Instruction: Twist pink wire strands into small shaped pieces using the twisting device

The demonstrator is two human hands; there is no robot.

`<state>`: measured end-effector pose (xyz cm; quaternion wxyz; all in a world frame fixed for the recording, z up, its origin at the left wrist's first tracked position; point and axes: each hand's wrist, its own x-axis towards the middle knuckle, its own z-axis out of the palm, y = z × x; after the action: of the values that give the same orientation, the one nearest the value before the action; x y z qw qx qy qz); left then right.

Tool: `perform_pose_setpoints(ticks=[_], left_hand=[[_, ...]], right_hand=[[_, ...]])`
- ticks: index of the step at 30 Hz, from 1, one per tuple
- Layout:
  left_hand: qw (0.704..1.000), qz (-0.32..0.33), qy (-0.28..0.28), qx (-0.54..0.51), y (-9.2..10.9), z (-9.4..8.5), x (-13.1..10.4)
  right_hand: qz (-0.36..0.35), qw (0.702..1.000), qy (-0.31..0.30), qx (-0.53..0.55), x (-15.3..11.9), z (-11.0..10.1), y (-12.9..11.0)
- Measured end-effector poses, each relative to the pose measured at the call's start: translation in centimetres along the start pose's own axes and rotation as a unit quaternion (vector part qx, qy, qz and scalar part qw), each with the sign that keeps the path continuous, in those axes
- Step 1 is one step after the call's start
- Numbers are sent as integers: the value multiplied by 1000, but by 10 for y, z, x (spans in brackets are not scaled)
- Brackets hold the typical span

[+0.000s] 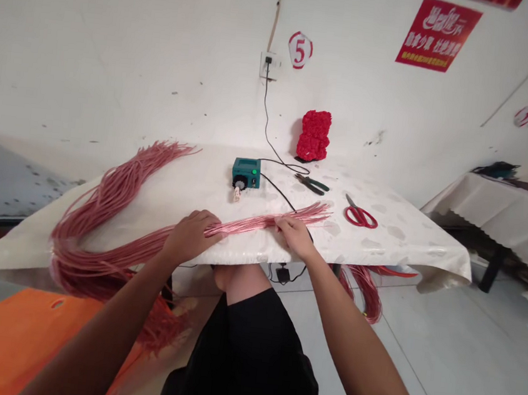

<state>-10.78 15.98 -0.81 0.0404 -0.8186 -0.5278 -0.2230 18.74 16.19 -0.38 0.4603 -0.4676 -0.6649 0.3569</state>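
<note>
Left grip [191, 237]: closed over pink strands [248, 225] lying near the bench's [252, 248] front edge. Right grip [294, 235]: pinching the same bundle short of its loose tips [318, 211]. Best handled taut, strands parallel, tension even.

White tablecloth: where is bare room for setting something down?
The tablecloth is bare between pink strands at left and the teal device, and right of the red scissors. Crowded: front middle, where left hand and right hand hold strands.
</note>
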Motion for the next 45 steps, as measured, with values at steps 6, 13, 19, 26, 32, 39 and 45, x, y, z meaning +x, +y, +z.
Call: perform_pose_setpoints(ticks=[6,13,19,26,32,39,45], left_hand=[[1000,-14,9,-4,3,-1,-3],[1000,-15,13,2,5,0,-6],[1000,-25,3,10,3,2,-3],[998,-53,1,34,1,6,10],[996,-69,21,49,5,8,13],[999,-6,-8,40,13,2,8],[1000,17,-17,16,22,6,12]], right_hand=[[15,999,-3,28,-3,2,6],[26,998,7,51,-5,1,11],[24,998,9,57,-6,0,6],[14,999,14,43,-5,0,3],[17,999,17,39,-5,-1,1],[20,998,11,50,-5,-2,1],[10,998,4,60,-4,-3,3]])
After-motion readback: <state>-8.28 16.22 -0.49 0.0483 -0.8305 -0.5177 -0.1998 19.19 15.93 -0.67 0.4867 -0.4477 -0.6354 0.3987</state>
